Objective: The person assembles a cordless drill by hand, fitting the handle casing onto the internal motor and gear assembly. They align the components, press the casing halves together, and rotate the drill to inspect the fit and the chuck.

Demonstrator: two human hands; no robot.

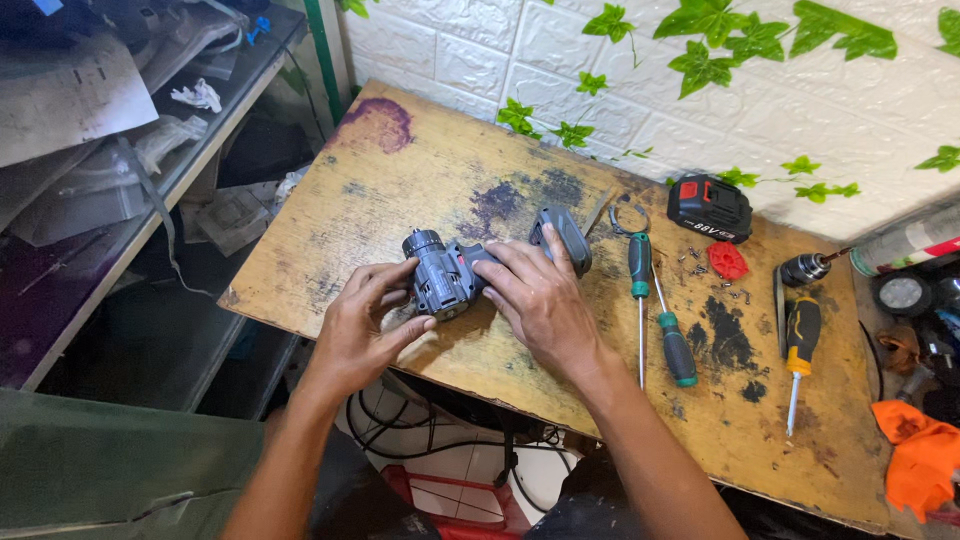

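On bench, both hands' grip clasps drill (pixel 450 272).

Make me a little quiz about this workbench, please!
1. True or false: both hands touch the grey drill body.
2. How many screwdrivers with green handles lie right of the right hand? A one, B two, C four.
3. What colour is the battery pack near the wall?

Key: 1 true: the left hand grips it too. 2 B, the green screwdrivers. 3 black with red.
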